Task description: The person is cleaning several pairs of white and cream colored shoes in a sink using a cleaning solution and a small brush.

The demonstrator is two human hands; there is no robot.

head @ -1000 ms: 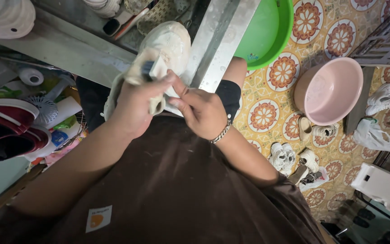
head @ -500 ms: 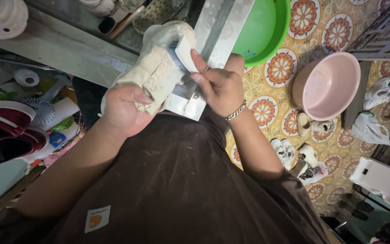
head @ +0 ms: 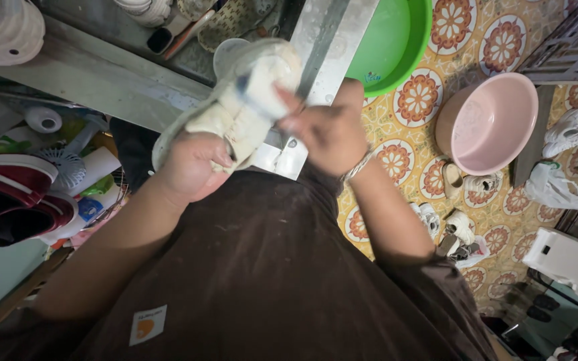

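A green basin and a pink basin sit on the patterned floor, with small white shoes scattered near them. Red shoes lie at the left, a white stool at the right.

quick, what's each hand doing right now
Left hand: closed around the heel end of the white shoe.
Right hand: closed on the shoe's toe end; what the fingers pinch cannot be told.

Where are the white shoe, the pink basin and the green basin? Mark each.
white shoe (head: 249, 100), head view, on its upper.
round pink plastic basin (head: 486, 124), head view, on its inner floor.
round green plastic basin (head: 386, 40), head view, on its inner wall.
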